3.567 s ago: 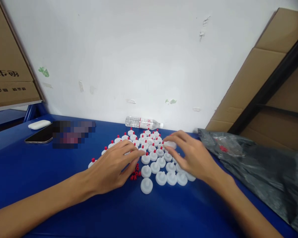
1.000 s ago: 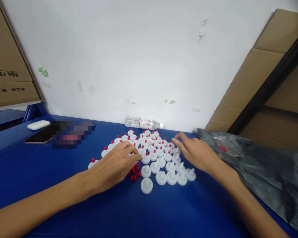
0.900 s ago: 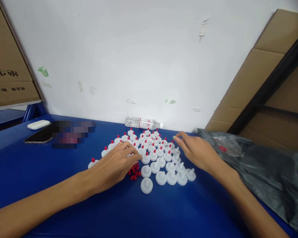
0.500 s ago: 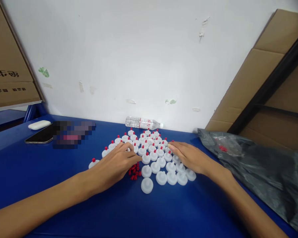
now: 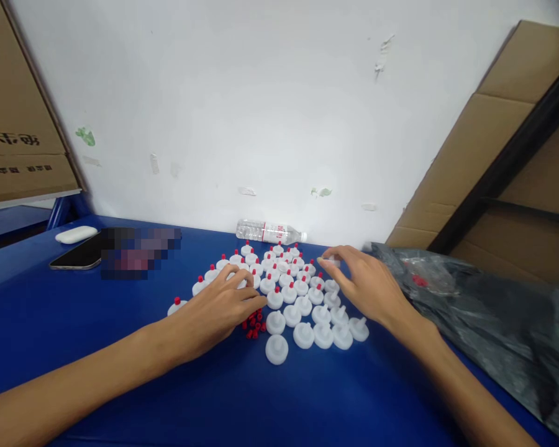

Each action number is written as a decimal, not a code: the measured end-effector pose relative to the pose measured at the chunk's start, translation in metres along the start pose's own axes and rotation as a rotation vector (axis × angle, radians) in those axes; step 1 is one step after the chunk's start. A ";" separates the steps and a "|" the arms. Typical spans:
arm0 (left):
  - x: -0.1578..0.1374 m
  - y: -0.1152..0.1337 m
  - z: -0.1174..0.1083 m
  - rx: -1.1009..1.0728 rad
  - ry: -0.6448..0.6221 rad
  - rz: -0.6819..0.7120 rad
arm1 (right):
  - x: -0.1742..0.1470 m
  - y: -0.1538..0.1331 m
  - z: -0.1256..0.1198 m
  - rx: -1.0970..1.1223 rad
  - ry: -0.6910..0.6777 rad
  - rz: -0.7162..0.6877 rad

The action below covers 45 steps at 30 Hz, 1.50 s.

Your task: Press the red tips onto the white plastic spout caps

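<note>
Many white round nozzle caps (image 5: 276,349) stand spout-up on the blue table, several of them with red tips fitted on their spouts. My left hand (image 5: 230,301) hovers low over a pile of loose red tips (image 5: 255,326). Its fingers are bent and apart, with thumb and index finger not touching; part of the pile is hidden beneath it. At the right edge of the group, my right hand (image 5: 366,282) has a white nozzle cap (image 5: 330,261) between its thumb and fingers. Bare-spouted caps lie just in front of that hand.
A clear plastic bottle (image 5: 271,232) lies against the wall. On the left are a phone (image 5: 77,256) and a white oval case (image 5: 76,234). A dark plastic bag (image 5: 489,329) with a small clear bag (image 5: 428,276) on it covers the right side. Cardboard (image 5: 475,143) leans behind.
My right hand has risen slightly and moved a little right, with a white nozzle cap now showing between its fingers. My left hand has barely moved.
</note>
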<state>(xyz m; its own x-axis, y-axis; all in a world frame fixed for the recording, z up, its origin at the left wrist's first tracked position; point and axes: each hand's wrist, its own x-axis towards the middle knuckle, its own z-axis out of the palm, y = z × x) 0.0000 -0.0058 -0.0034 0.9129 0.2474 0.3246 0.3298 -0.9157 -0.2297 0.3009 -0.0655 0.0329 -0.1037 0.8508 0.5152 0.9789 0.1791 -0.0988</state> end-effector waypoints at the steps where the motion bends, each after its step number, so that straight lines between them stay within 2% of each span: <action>1: 0.001 0.001 -0.001 -0.002 0.005 -0.005 | 0.000 -0.001 -0.001 0.011 0.030 -0.011; 4: 0.004 0.005 -0.008 -0.010 0.066 -0.051 | -0.002 -0.007 -0.001 0.089 0.048 -0.113; 10: 0.008 0.014 -0.019 -0.143 0.275 -0.157 | -0.011 -0.042 0.005 0.222 0.051 -0.475; 15: 0.007 0.016 -0.021 -0.232 0.259 -0.076 | -0.021 -0.071 0.014 0.210 0.092 -0.675; 20: 0.008 0.019 -0.022 -0.266 0.206 0.035 | -0.025 -0.078 0.014 0.151 0.110 -0.734; 24: 0.007 0.016 -0.025 -0.235 0.280 0.022 | -0.020 -0.067 0.009 0.126 0.146 -0.753; 26: 0.005 0.011 -0.027 -0.255 0.294 -0.028 | -0.015 -0.053 0.005 0.112 0.210 -0.697; 27: 0.005 0.008 -0.028 -0.265 0.290 -0.054 | -0.013 -0.045 0.002 0.127 0.261 -0.621; 31: 0.004 0.000 -0.031 -0.273 0.258 -0.099 | -0.002 -0.008 -0.005 0.101 0.322 -0.207; 33: 0.006 0.002 -0.029 -0.288 0.229 -0.106 | 0.000 0.006 -0.005 0.054 0.257 -0.057; 36: 0.007 0.005 -0.023 -0.288 0.187 -0.076 | 0.002 0.018 0.001 0.015 0.044 0.101; 38: 0.007 0.006 -0.018 -0.258 0.171 -0.039 | 0.001 0.020 0.006 0.001 -0.095 0.152; 40: 0.006 0.005 -0.015 -0.238 0.154 -0.022 | 0.000 0.019 0.012 0.002 -0.178 0.155; 45: 0.004 0.003 -0.011 -0.218 0.092 -0.035 | -0.002 0.016 0.016 0.023 -0.252 0.110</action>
<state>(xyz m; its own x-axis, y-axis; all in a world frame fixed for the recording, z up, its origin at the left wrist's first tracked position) 0.0016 -0.0109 0.0073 0.8726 0.2594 0.4138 0.2921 -0.9563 -0.0165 0.3141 -0.0566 0.0163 -0.0400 0.9615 0.2721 0.9827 0.0871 -0.1635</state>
